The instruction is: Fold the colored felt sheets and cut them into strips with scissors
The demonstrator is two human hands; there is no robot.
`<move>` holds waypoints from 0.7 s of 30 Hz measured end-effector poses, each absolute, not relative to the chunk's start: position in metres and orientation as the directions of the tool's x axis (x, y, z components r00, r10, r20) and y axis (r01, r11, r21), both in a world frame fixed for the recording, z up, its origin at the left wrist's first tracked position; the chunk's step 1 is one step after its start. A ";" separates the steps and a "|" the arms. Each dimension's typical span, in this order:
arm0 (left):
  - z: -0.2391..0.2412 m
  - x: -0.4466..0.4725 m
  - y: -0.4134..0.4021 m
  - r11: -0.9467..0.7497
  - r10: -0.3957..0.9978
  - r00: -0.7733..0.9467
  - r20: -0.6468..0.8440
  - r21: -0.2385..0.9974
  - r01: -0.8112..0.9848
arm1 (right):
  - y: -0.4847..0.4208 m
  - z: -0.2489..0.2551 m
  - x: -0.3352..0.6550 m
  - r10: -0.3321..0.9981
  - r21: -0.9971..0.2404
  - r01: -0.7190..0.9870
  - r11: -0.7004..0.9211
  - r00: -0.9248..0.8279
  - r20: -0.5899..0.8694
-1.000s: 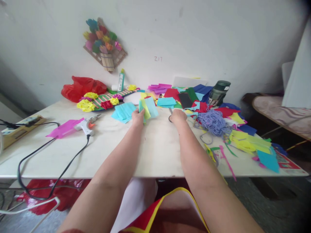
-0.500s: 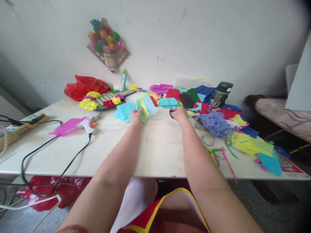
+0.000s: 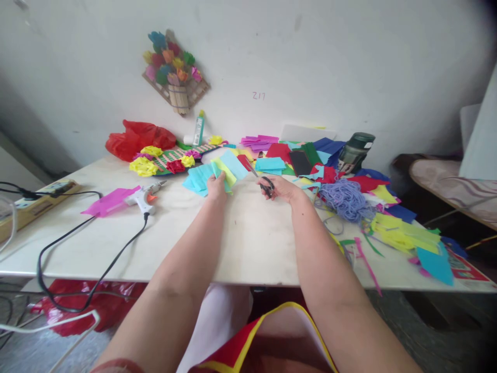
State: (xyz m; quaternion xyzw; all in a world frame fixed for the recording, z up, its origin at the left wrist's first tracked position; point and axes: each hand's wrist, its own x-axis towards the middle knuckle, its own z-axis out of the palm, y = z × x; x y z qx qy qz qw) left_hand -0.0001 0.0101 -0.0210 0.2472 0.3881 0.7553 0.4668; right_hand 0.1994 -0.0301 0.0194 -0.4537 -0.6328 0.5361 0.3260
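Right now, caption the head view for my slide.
Left hand holds paper squares, right hand holds scissors, above a white table.

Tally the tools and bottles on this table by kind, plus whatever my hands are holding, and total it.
Scissors, in right hand: 1
Paper bundle, in left hand: 1
Glue gun: 1
Glue bottle: 1
Green flask: 1
Power strip: 1
Total: 6

glue gun (image 3: 142, 197) lies left of the paper (image 3: 228, 168), scissors (image 3: 264, 185) and yarn (image 3: 344, 199) right.

Red garment (image 3: 232, 348) w/ yellow trim
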 end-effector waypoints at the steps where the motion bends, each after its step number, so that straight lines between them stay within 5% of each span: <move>1: -0.020 0.000 0.010 -0.250 0.900 -0.436 -0.006 0.813 -0.526 | -0.031 0.021 0.200 0.912 -0.972 0.234 0.011 -0.401 -0.086; 8: -0.020 -0.001 0.009 -0.206 0.901 -0.427 -0.081 0.786 -0.583 | -0.038 0.025 0.201 0.863 -0.931 0.362 0.034 -0.481 -0.156; 21: -0.021 0.004 0.011 -0.210 0.917 -0.395 -0.056 0.775 -0.597 | -0.035 0.015 0.183 0.846 -0.946 0.324 0.027 -0.511 -0.151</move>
